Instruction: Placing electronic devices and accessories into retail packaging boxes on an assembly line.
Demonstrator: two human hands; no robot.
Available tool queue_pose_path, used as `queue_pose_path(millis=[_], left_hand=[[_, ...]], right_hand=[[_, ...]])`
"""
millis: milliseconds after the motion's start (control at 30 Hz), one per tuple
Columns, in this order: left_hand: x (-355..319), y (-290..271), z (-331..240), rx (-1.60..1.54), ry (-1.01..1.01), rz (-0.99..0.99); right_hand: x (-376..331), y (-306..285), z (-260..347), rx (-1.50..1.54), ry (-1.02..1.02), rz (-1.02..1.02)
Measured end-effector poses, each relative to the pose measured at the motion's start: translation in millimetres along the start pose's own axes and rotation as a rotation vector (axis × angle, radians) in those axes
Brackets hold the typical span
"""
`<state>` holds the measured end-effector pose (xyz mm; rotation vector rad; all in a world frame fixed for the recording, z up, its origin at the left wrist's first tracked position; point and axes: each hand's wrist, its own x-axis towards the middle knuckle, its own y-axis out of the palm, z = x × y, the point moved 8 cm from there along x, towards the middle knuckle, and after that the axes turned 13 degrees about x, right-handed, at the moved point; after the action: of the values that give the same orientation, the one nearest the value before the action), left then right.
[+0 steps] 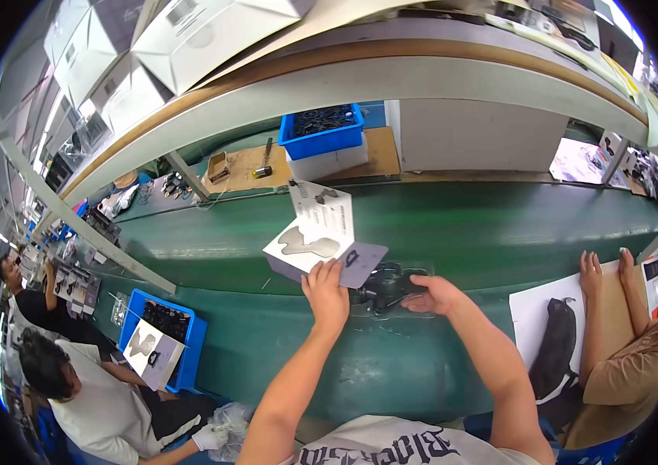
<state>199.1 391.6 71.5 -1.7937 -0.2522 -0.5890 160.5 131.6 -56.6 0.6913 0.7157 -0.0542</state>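
Note:
My left hand [326, 293] grips the lower edge of an open cardboard box [290, 249] with white and grey faces. A picture of a curved shape is printed on the box, and one flap stands up at its far side. Right beside the box lies a clear plastic blister tray [385, 288] with black parts in it. My right hand [434, 296] holds the tray's right end, thumb above and fingers curled along the edge. The tray's left end is close to the box's grey flap; whether they touch I cannot tell.
Under my hands runs a green conveyor belt [212, 248]. Beyond it stand a blue bin [321, 143] of black parts and a screwdriver [264, 159]. Another blue bin [198, 341] is at the left, near a seated person. At the right, a co-worker's hands [591, 271] rest by a black item.

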Motion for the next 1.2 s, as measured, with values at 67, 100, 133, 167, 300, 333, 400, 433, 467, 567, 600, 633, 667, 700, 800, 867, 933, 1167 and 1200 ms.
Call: queue_pose_path(millis=[67,100,133,167,300,333,400,433,467,567,600,633,667,700,800,867,933,1167,1200], left_hand=[[-11.4,-12.0,-24.6,0.040,0.071,0.038],[-16.0,-13.6,-32.0,0.061,0.104,0.055],[-20.4,-16.0,-32.1,0.068,0.105,0.053],[-24.8,-17.6,-32.8,0.037,0.120,0.060],[-38.3,-19.5,-35.2,-0.060,0.163,0.076],[-42.0,-14.3,-38.5,-0.098,0.167,0.083],[-50.5,-3.9,-48.1,-0.178,0.176,0.103],[-53.9,0.4,-50.0,-0.219,0.179,0.112],[-53.6,0.0,-53.8,-0.223,0.180,0.113],[-55.8,-1.7,-63.2,-0.209,0.191,0.138],[-57.2,-3.6,-65.3,-0.204,0.193,0.146],[-56.2,-17.3,-76.4,-0.193,0.273,0.201],[-55.2,-32.4,-81.7,-0.183,0.350,0.256],[-53.0,-41.1,-69.0,-0.183,0.349,0.256],[-41.3,-75.3,9.6,-0.386,0.160,0.216],[-42.1,-81.1,76.9,-0.321,-0.095,0.127],[-59.1,-37.3,137.7,-0.440,-0.384,0.173],[-114.1,13.6,88.0,-0.976,-0.555,0.675],[-114.1,16.6,82.8,-0.966,-0.528,0.678]], right_hand=[[-1.8,4.2,-3.7,-0.009,0.008,-0.028],[-3.2,2.4,-4.2,-0.017,0.011,-0.040],[-4.1,1.8,-5.9,-0.015,0.012,-0.034],[-5.0,-0.3,-6.5,0.031,-0.007,-0.035],[-9.2,-1.9,-10.7,0.166,-0.068,-0.041],[-10.4,3.8,-13.2,0.154,-0.103,-0.065],[-16.7,17.9,-20.3,0.133,-0.170,-0.119],[-18.4,21.1,-20.6,0.122,-0.203,-0.147],[-18.6,21.3,-20.3,0.121,-0.205,-0.151],[-17.9,30.6,-17.0,0.065,-0.230,-0.055],[-18.1,33.5,-15.9,0.044,-0.237,-0.022],[-21.7,32.1,-14.1,0.045,-0.237,-0.026],[-29.4,32.1,-12.4,0.047,-0.226,-0.012],[-40.0,33.2,-8.6,0.048,-0.216,0.006],[-72.5,26.0,2.2,0.047,-0.187,0.061],[-82.5,13.9,-3.3,0.038,-0.166,0.090],[-83.8,9.6,-13.4,-0.176,-0.161,0.122],[-54.0,20.3,-81.8,-0.103,-0.030,0.104],[-44.7,31.1,-91.1,0.031,-0.016,0.205]])
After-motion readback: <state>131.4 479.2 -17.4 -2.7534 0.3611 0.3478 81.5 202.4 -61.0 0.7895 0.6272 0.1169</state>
